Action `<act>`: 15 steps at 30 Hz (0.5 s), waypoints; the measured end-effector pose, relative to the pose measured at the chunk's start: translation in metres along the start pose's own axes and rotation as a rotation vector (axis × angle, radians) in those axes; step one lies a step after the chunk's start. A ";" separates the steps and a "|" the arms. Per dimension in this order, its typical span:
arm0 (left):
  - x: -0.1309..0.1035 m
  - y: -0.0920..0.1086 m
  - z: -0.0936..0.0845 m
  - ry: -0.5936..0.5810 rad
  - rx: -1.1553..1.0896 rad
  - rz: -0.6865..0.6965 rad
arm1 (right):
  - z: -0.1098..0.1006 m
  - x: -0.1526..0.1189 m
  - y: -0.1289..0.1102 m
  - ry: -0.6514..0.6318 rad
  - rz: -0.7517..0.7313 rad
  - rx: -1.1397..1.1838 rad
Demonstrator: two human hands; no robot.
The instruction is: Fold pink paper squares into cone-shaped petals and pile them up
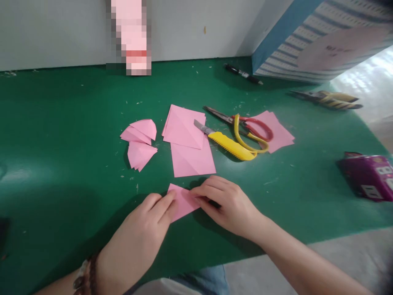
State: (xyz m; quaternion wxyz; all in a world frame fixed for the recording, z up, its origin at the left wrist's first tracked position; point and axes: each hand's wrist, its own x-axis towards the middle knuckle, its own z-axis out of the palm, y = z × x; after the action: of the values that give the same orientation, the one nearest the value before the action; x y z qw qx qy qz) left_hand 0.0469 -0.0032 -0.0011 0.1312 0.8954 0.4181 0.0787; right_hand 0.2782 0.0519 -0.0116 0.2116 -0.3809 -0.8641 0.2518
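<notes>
A folded piece of pink paper [185, 204] lies on the green table between my hands. My left hand [144, 225], with a beaded bracelet at the wrist, grips its left edge with the fingers together. At the paper's right corner, my right hand [229, 205] pinches it between thumb and fingers. Just beyond are pink paper squares [184, 125] with diagonal creases, stacked and overlapping. Folded pink paper pieces [141, 143] sit to their left. A yellow utility knife [231, 145], blade out, rests with its tip on the squares.
Scissors [251, 131] with red and yellow handles lie partly over more pink paper [278, 133]. A black pen [244, 74], pliers [327, 99] and a purple box [370, 176] lie on the right. A striped box [319, 45] stands at the back right, by a pale wall [190, 32].
</notes>
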 end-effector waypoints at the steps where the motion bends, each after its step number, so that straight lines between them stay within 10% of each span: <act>1: 0.000 0.000 0.000 0.000 0.005 -0.002 | 0.000 0.000 0.000 -0.001 -0.003 -0.003; 15: 0.002 -0.002 -0.002 -0.027 -0.014 0.018 | 0.003 -0.001 0.002 0.000 -0.021 -0.025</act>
State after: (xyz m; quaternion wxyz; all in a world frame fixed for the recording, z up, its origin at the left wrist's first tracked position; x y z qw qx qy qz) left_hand 0.0463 -0.0002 0.0004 0.1423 0.8993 0.4075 0.0706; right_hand 0.2786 0.0514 -0.0149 0.2095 -0.3745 -0.8712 0.2385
